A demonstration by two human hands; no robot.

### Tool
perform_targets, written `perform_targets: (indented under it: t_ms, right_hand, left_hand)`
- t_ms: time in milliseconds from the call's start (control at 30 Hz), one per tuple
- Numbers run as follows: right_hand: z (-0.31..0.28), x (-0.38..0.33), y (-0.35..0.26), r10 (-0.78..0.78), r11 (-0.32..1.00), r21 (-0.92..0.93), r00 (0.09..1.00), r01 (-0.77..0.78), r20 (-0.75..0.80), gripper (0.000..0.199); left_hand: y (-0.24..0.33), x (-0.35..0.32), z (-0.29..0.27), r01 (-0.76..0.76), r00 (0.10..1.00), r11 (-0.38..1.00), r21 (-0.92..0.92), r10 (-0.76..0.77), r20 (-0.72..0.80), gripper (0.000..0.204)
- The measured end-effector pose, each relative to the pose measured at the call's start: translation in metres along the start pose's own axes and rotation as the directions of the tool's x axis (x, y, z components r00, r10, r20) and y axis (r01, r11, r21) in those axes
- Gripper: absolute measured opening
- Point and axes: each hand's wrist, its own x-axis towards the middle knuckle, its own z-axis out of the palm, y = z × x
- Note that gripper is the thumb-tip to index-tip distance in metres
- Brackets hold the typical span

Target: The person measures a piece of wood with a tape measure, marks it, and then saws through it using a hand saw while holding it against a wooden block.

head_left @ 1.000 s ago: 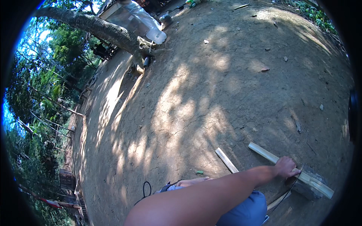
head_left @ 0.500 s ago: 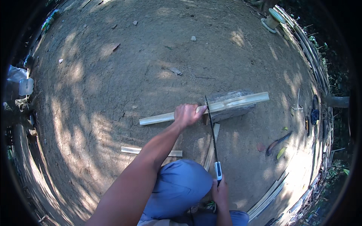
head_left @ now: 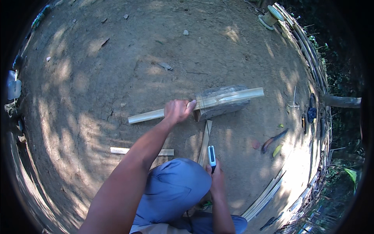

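Observation:
A long split bamboo strip [head_left: 242,94] lies slanting across a rough log block [head_left: 228,111]. My left hand [head_left: 178,111] is wrapped round the strip just left of the block. In my right hand [head_left: 217,181], near my raised knee, is the handle of a handsaw [head_left: 211,156], white and dark. Its thin dark blade runs forward and crosses the strip close beside my left thumb, over the block's left end. Whether the teeth have cut into the strip is too fine to see.
A narrow bamboo piece [head_left: 205,142] lies below the block, a shorter one [head_left: 165,152] under my left forearm. To the right, a curved-handled blade [head_left: 274,140] rests on the dirt near leaves. Bamboo poles [head_left: 306,48] line the right edge, with a spool [head_left: 270,17] far right.
My right hand has pushed the saw forward, its handle now nearer the strip. My left hand keeps its grip on the bamboo. The whole view has shifted slightly.

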Motion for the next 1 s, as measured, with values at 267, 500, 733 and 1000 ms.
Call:
perform_targets:
  t_ms: [267, 500, 733, 1000]
  right_hand:
    - [0.008, 0.014, -0.014, -0.005, 0.997, -0.079, 1.0, 0.006, 0.016, 0.047]
    - [0.016, -0.015, 0.038, -0.039, 0.989, -0.147, 0.999, 0.033, -0.038, 0.046]
    - [0.021, 0.091, -0.065, -0.094, 0.984, -0.153, 0.996, 0.094, 0.009, 0.045]
    - [0.029, 0.0, 0.052, -0.093, 0.992, -0.085, 0.994, 0.088, -0.057, 0.042]
  left_hand:
    - [0.009, 0.001, -0.005, 0.031, 0.999, 0.999, 0.034, -0.032, 0.025, 0.072]
    - [0.01, 0.001, -0.004, -0.018, 1.0, 0.999, 0.045, 0.018, 0.005, 0.069]
    - [0.004, 0.004, 0.005, -0.038, 0.996, 0.999, 0.029, 0.04, -0.077, 0.067]
    - [0.012, 0.006, 0.0, -0.011, 0.995, 1.0, 0.016, 0.012, -0.094, 0.067]
